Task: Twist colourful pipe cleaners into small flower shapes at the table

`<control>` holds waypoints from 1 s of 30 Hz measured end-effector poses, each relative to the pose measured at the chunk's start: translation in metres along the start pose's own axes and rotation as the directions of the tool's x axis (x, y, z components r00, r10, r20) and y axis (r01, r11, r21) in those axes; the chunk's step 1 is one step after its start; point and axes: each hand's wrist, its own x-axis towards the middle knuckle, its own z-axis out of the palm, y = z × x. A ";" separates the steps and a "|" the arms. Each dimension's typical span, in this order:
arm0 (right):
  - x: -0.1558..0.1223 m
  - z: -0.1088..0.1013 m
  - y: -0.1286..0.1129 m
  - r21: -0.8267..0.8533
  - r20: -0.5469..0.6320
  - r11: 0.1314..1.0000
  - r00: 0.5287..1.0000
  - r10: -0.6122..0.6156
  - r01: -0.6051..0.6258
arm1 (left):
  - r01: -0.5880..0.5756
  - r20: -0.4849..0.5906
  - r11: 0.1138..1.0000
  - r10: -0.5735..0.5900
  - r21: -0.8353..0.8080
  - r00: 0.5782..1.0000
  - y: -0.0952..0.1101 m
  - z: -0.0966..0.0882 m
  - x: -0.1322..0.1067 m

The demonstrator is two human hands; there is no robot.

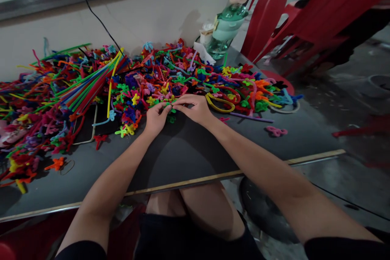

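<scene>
My left hand (156, 118) and my right hand (195, 107) meet at the middle of a dark table (189, 158). Both pinch a small green pipe-cleaner piece (171, 110) between their fingertips, just above the table top. Right behind the hands lies a wide heap of coloured pipe-cleaner shapes (170, 81). A bundle of straight coloured pipe cleaners (91, 83) lies to the left of the hands.
A green bottle with a cartoon-figure cap (228, 24) stands at the back right by the wall. Red plastic chairs (274, 20) are stacked to the right. A yellow loop (219, 103) and a pink shape (276, 131) lie right of my hands. A phone (88, 126) lies at left.
</scene>
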 end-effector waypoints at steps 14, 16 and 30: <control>0.001 0.002 0.005 -0.082 -0.007 0.996 0.999 0.036 -0.036 | 0.045 -0.032 0.993 -0.048 -0.106 0.998 -0.001 0.001 0.000; 0.001 0.003 0.006 -0.087 -0.044 0.995 0.998 0.048 -0.052 | 0.052 -0.034 0.988 -0.058 -0.143 0.998 -0.003 0.002 0.000; 0.006 -0.002 0.018 0.336 0.317 0.797 0.857 0.406 -0.502 | 0.060 0.003 0.987 -0.060 -0.152 0.998 -0.001 0.002 0.000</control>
